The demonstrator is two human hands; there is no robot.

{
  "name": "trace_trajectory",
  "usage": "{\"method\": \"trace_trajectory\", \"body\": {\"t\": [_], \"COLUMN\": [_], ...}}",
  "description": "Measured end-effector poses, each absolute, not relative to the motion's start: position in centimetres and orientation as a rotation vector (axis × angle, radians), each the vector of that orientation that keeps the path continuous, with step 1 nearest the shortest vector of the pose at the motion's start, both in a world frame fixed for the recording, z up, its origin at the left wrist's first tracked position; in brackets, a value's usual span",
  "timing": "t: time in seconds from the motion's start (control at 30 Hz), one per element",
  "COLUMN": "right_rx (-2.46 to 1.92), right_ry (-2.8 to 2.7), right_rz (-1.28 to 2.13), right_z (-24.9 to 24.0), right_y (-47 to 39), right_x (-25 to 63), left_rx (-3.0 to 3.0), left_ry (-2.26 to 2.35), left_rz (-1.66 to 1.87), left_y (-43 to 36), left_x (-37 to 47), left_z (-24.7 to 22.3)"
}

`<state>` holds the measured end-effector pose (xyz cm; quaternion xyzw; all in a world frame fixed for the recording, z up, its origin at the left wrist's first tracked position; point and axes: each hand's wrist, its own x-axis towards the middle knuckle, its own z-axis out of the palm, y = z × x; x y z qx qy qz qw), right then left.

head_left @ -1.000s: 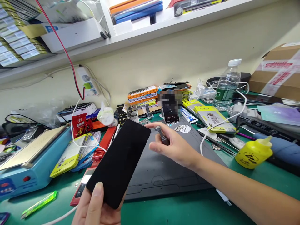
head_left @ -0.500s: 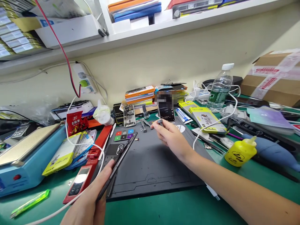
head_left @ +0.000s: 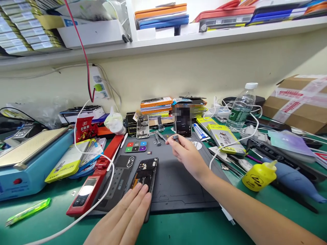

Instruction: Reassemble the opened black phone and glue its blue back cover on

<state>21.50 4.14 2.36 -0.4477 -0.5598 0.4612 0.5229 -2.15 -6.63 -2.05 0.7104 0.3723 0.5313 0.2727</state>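
Observation:
An opened phone (head_left: 146, 172) lies on the dark grey mat (head_left: 178, 183), its inner parts and an orange flex showing. My left hand (head_left: 127, 211) rests over its near end, fingers stretched out flat. Farther back on the mat, my right hand (head_left: 182, 149) pinches a small grey screwdriver-like tool (head_left: 175, 136). Left of the phone is a black back cover (head_left: 120, 177) with a camera cutout. Behind them sit a coloured magnetic pad (head_left: 136, 146) and a tiny card tray (head_left: 149, 152). Another opened phone (head_left: 142, 127) leans at the mat's back edge.
A lit phone (head_left: 183, 120) stands at the back. On the left are a red tool (head_left: 85, 194), a white cable (head_left: 111, 173) and a blue machine (head_left: 28, 173). Battery boxes (head_left: 224, 136), a yellow bottle (head_left: 258, 175) and a water bottle (head_left: 241, 109) stand right.
The opened phone was held up on edge in my left hand; now it lies flatter on the mat and my left fingers have spread over it. The camera view has shifted slightly.

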Motion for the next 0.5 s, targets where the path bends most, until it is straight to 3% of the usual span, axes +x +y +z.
{"method": "trace_trajectory", "body": {"t": [0.13,0.4,0.5], "right_rx": [-1.092,-1.115,-1.131], "right_ry": [-1.34,-1.356,-1.359], "right_rz": [1.091,1.068,1.037], "right_z": [2.4,2.3,2.3], "right_y": [4.2,4.3,4.4], "right_x": [21.5,21.5,21.5], "left_rx": [2.23,2.945,3.359], "left_ry": [0.772,0.77,0.812], "left_rz": [1.066,1.294,1.058], "left_y": [-4.8,-4.6,-4.7], "left_x": [-2.9,-0.8,-0.6], "left_z": [-0.5,-0.7,-1.2]}}
